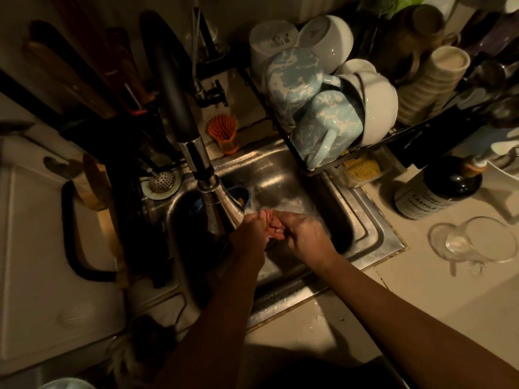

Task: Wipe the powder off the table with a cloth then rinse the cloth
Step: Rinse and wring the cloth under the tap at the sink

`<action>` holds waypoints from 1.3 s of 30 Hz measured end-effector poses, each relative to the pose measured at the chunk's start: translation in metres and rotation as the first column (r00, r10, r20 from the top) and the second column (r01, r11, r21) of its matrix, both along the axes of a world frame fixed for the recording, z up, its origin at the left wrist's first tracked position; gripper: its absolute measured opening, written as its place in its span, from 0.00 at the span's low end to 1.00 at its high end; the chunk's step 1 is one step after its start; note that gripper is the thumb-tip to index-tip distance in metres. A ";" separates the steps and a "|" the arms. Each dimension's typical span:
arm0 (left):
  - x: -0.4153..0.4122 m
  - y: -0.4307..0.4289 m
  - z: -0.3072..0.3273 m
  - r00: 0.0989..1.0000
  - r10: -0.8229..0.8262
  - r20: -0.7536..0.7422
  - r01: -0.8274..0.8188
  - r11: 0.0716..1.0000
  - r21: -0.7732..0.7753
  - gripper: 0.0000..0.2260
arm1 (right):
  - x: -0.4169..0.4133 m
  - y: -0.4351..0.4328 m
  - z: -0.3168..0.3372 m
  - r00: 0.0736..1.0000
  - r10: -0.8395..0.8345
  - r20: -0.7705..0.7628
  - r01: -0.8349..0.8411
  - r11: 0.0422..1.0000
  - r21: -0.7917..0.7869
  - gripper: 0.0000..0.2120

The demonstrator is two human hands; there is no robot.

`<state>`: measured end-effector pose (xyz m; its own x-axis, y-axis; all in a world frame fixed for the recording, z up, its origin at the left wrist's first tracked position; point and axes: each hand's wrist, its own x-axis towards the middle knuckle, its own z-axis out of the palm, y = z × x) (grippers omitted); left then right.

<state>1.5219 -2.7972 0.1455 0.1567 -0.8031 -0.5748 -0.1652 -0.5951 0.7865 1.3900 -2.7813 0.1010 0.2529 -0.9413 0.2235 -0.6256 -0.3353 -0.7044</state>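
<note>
Nearest you, above the pale, wet counter [309, 327], both forearms reach over the sink rim. Your left hand [252, 231] and right hand [303, 234] meet above the scuffed steel sink [280, 175], just beside the flared chrome faucet [216, 203] head. The fingers of both hands curl inward, pressed together, pinching a small crumpled pink cloth [271, 224] between them; dim light hides the individual fingertips. Right of the sink are a clear glass mug [477, 240] and a dark round bottle [438, 192]. Farther back, an orange bristle brush [224, 133] stands upright, and a black wire rack [407, 130] holds glossy marbled blue mugs [325, 130] and white bowls [379, 108], upturned.
</note>
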 end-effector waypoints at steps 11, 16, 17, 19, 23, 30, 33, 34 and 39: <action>0.020 0.002 -0.008 0.970 -0.242 0.036 0.243 0.937 -0.249 0.10 | -0.013 -0.004 0.029 0.572 -0.508 0.644 -0.492 0.416 0.765 0.17; 0.026 0.003 -0.010 0.952 -0.288 0.106 0.306 0.923 -0.235 0.09 | -0.010 -0.009 0.022 0.823 -0.314 0.474 -0.238 0.566 0.789 0.10; 0.024 0.004 -0.011 0.964 -0.248 0.097 0.265 0.932 -0.247 0.08 | -0.006 -0.009 0.022 0.866 -0.276 0.417 -0.138 0.670 0.730 0.08; 0.017 0.004 -0.013 0.992 -0.120 0.045 0.127 0.966 -0.224 0.07 | 0.003 -0.008 0.020 0.933 -0.240 0.267 0.072 0.853 0.517 0.05; 0.002 0.002 -0.022 0.993 0.113 -0.014 -0.114 0.975 -0.193 0.06 | 0.013 -0.003 0.009 0.968 -0.223 0.112 0.201 0.963 0.179 0.06; -0.004 -0.004 -0.031 0.991 0.073 -0.116 -0.080 0.995 -0.059 0.17 | 0.010 -0.001 -0.002 0.998 -0.062 -0.002 0.062 0.997 -0.048 0.20; 0.002 -0.005 -0.041 0.986 0.081 -0.144 -0.088 0.995 -0.039 0.11 | 0.006 0.000 -0.002 0.999 -0.040 -0.031 0.039 0.998 -0.041 0.19; 0.005 -0.004 -0.046 0.979 0.126 -0.157 -0.132 0.991 -0.030 0.11 | 0.006 0.002 0.000 0.999 -0.035 -0.026 0.034 0.999 -0.033 0.18; 0.013 0.011 -0.036 0.950 0.242 -0.198 -0.283 0.935 -0.215 0.11 | 0.016 0.008 0.003 0.780 -0.351 0.518 0.072 0.873 0.482 0.17</action>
